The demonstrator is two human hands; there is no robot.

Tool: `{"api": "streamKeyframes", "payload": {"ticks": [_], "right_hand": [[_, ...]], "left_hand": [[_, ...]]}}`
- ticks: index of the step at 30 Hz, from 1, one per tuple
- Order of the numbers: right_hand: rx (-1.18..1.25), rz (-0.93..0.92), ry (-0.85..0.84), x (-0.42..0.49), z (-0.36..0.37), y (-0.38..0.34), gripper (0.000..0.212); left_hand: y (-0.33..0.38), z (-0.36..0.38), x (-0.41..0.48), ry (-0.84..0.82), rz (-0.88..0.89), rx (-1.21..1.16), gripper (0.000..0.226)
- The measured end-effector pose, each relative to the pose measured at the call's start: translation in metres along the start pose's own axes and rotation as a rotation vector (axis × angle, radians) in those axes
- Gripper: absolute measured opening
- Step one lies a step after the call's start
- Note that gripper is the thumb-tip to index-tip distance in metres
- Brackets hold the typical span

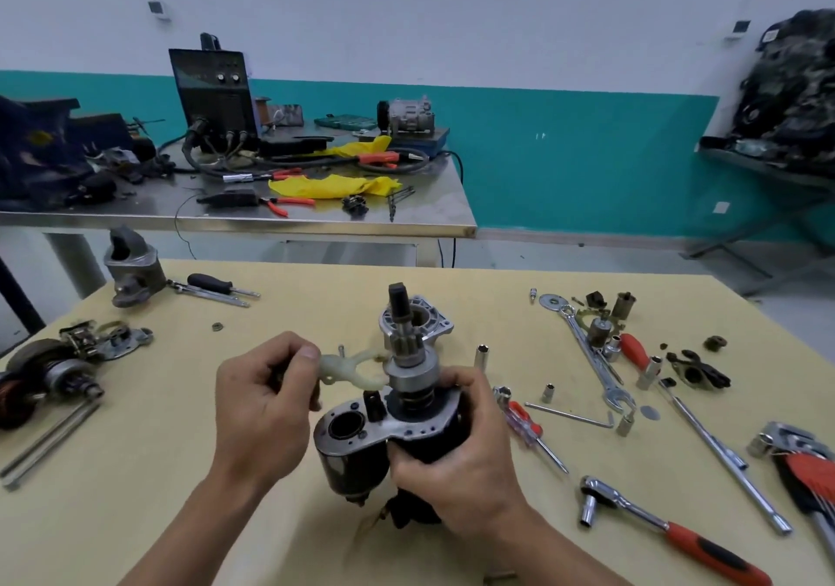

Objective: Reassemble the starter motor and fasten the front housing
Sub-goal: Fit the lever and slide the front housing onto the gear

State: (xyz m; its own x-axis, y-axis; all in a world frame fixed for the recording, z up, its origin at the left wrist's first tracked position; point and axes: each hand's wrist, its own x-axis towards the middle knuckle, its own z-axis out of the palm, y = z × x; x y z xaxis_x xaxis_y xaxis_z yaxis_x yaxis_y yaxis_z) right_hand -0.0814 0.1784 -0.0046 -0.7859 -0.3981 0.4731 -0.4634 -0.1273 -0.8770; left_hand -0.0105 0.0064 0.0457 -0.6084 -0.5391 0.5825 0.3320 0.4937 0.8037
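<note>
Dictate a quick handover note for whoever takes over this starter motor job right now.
Left hand pinches the pale translucent plastic fork, prongs toward the steel pinion drive.
Right hand grips the black starter motor body, drive end up.
Done: drive stands in the body.
Left: seat the fork, fit the silver cast housing standing behind, fasten it.

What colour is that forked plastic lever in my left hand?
Milky, translucent white. The fork lever, pinched by the left hand, shows in the head view.
</note>
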Motion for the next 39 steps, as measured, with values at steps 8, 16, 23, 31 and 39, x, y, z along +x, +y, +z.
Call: {"api": "streamKeyframes", "payload": {"ticks": [8,16,23,31,39], "right_hand": [[0.105,-0.036,0.014,0.001,0.0,0.004,0.062],[0.195,-0.012,-0.012,0.002,0.0,0.008,0.059],[0.225,-0.03,-0.01,0.001,0.001,0.008,0.063],[0.241,-0.046,0.038,0.0,-0.001,0.009,0.054],[0.281,-0.039,0.095,-0.001,-0.007,0.01,0.053]], "left_hand": [[0.0,0.007,-0.005,0.027,0.003,0.105,0.033],[0.023,0.027,-0.006,-0.115,0.024,0.242,0.036],[0.037,0.039,0.001,-0.106,0.013,0.263,0.029],[0.039,0.052,0.007,-0.088,-0.042,0.187,0.034],[0.038,0.058,-0.005,-0.267,-0.196,0.041,0.047]]}}
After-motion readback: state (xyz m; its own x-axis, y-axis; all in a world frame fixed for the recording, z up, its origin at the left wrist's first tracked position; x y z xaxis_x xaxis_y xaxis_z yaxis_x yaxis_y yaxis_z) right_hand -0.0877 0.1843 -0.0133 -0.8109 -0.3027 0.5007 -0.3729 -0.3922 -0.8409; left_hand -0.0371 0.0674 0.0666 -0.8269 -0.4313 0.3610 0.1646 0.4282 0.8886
